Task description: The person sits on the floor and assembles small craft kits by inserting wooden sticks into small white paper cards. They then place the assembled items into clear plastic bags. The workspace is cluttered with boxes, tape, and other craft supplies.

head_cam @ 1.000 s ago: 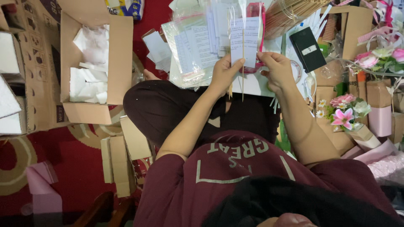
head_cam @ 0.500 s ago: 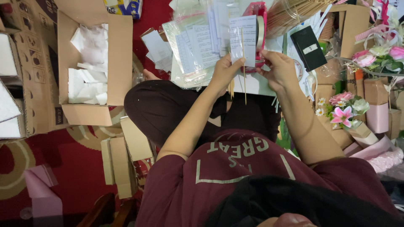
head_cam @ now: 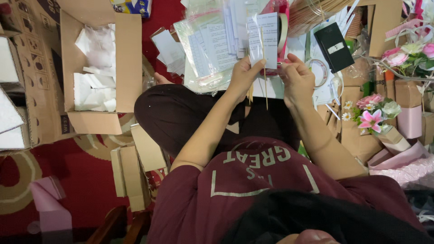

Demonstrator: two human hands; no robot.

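Note:
My left hand (head_cam: 243, 76) holds up a small white printed card in a clear sleeve (head_cam: 263, 39) together with a few thin wooden sticks (head_cam: 263, 86) that hang below it. My right hand (head_cam: 296, 81) is beside it, fingers pinched at the card's lower right corner, close to something pink behind it. Both hands are raised over my crossed legs in dark trousers (head_cam: 181, 113). Behind the card lies a heap of clear bags with printed papers (head_cam: 212, 45).
An open cardboard box (head_cam: 124, 54) with white foam pieces stands at the left. A black booklet (head_cam: 333, 46), a bundle of sticks (head_cam: 316, 13) and artificial flowers (head_cam: 373, 117) lie at the right. Flat cardboard pieces (head_cam: 135, 167) rest on the red carpet.
Both hands and the card have shifted very slightly; the grip on the card and sticks is the same.

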